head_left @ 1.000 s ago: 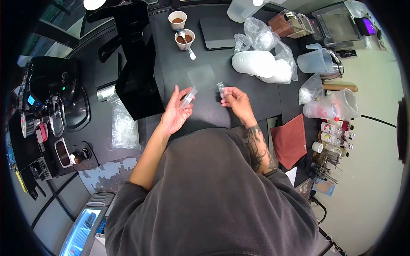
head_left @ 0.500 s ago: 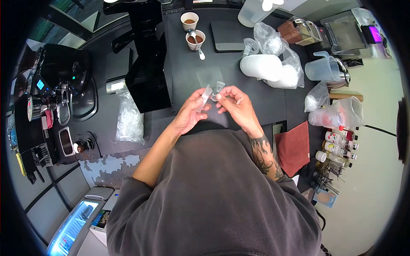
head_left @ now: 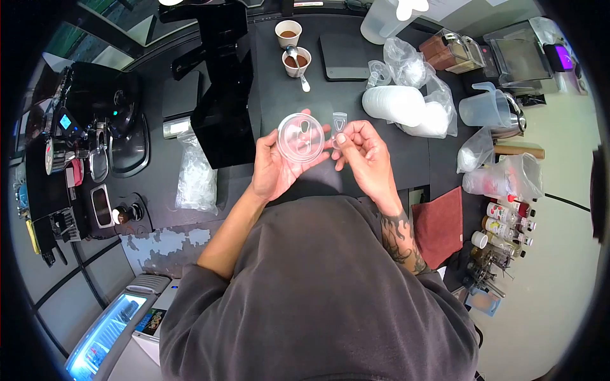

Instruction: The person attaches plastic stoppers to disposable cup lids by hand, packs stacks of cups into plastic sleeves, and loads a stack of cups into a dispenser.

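My left hand (head_left: pixel 273 166) holds a clear round plastic lid (head_left: pixel 300 138), its flat face turned up toward the camera. My right hand (head_left: pixel 363 152) pinches a small clear plastic piece (head_left: pixel 338 122) between thumb and fingers, right beside the lid's edge. Both hands hover over the black counter (head_left: pixel 273 95), close in front of my grey sweatshirt.
Two paper cups with brown powder (head_left: pixel 296 61) and a spoon stand at the back, by a black scale (head_left: pixel 345 56). A bagged stack of white lids (head_left: pixel 405 106) lies right. A black machine (head_left: pixel 219 95) rises left, a bag of clear pieces (head_left: pixel 193 178) below it. Bottles (head_left: pixel 505 213) crowd the right edge.
My left hand has turned the lid from edge-on to flat, facing up. Both hands came together at the middle, and the small piece now sits next to the lid's rim.
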`<state>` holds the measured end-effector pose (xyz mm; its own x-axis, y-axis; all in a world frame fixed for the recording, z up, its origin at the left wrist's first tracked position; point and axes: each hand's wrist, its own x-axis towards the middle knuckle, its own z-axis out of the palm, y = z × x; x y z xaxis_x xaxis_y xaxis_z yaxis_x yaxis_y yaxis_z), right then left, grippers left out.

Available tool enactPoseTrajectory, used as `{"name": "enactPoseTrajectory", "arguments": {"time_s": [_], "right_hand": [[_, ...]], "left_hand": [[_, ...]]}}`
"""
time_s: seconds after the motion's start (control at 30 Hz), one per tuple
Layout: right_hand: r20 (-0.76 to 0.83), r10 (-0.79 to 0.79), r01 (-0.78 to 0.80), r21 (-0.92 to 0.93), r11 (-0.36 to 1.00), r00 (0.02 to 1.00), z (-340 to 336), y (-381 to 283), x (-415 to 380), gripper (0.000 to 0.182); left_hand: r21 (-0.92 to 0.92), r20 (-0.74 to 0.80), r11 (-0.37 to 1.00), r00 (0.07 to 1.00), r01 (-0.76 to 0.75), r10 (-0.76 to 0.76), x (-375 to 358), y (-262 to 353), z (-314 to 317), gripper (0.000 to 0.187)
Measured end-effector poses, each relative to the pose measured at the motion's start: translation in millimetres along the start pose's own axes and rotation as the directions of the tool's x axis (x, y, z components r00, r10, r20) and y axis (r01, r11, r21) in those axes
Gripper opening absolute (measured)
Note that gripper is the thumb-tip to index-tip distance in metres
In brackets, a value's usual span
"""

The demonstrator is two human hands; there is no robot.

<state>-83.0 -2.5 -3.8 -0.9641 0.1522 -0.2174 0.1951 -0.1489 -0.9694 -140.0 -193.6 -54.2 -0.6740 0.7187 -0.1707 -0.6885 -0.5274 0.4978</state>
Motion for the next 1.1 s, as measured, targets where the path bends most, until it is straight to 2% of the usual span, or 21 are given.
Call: {"name": "enactPoseTrajectory", "arguments": {"time_s": [0.1, 0.33, 0.43, 0.53, 0.6, 0.63, 0.67, 0.77, 0.8, 0.83, 0.9, 0.93, 0.97, 1.07, 1.1], "right_hand": [[-0.033, -0.029, 0.028, -0.027, 0.999, 0.999, 5, 2, 2, 0.014], [-0.064, -0.033, 0.025, -0.127, 0.992, 0.997, 9, -8, -1, 0.018], [-0.063, -0.198, 0.179, -0.23, 0.957, 0.978, 15, -4, -1, 0.017], [-0.042, -0.352, 0.303, -0.424, 0.854, 0.935, 23, -5, -3, 0.02], [-0.08, -0.234, 0.205, -0.265, 0.942, 0.969, 21, -1, -3, 0.024], [-0.111, -0.173, 0.155, -0.152, 0.976, 0.979, 21, -1, -2, 0.023], [-0.134, -0.109, 0.105, -0.036, 0.994, 0.985, 21, -2, -1, 0.023], [-0.066, 0.072, -0.055, 0.236, 0.97, 0.995, 7, -9, 4, 0.024], [-0.06, 0.067, -0.051, 0.228, 0.972, 0.996, 3, -9, 4, 0.023], [-0.055, 0.062, -0.048, 0.22, 0.974, 0.997, 0, -8, 3, 0.023], [-0.056, 0.035, -0.025, 0.17, 0.985, 0.998, -5, -8, 4, 0.023], [-0.063, 0.015, -0.007, 0.132, 0.991, 0.998, -6, -7, 3, 0.022], [-0.071, -0.003, 0.01, 0.096, 0.995, 0.997, -7, -7, 2, 0.022], [-0.083, 0.009, 0.001, 0.113, 0.994, 0.997, -10, -8, 2, 0.019], [-0.101, -0.022, 0.032, 0.098, 0.995, 0.995, -11, -7, 1, 0.019]], "left_hand": [[-0.01, 0.03, 0.998, 0.998, -0.055, 0.056, 0, 2, 2, 0.07], [0.189, 0.03, 0.963, 0.981, -0.192, 0.19, -3, 5, 12, 0.079], [0.255, 0.041, 0.937, 0.97, -0.24, 0.238, -1, 0, 7, 0.079], [0.257, 0.007, 0.934, 0.967, -0.25, 0.257, -3, -1, 15, 0.077], [0.26, -0.033, 0.934, 0.964, -0.245, 0.262, -3, 0, 22, 0.076], [0.352, -0.061, 0.906, 0.96, -0.235, 0.273, -1, -1, 17, 0.075], [0.44, -0.088, 0.87, 0.954, -0.22, 0.286, 3, -5, 6, 0.074], [0.7, -0.135, 0.7, 0.935, -0.144, 0.328, 9, -29, -38, 0.067], [0.774, -0.144, 0.624, 0.929, -0.11, 0.342, 11, -38, -50, 0.064], [0.758, -0.073, 0.611, 0.9, -0.23, 0.43, 11, -47, -52, 0.045], [0.956, 0.107, 0.2, 0.888, -0.216, 0.448, 8, -54, -72, 0.049], [0.979, 0.194, -0.029, 0.883, -0.201, 0.427, 6, -55, -82, 0.051], [0.988, 0.15, -0.034, 0.915, -0.148, 0.375, 2, -60, -90, 0.056], [0.996, 0.085, -0.063, 0.94, -0.068, 0.329, -6, -66, -97, 0.055], [0.989, 0.121, -0.118, 0.929, -0.085, 0.35, -7, -67, -101, 0.057]]}}
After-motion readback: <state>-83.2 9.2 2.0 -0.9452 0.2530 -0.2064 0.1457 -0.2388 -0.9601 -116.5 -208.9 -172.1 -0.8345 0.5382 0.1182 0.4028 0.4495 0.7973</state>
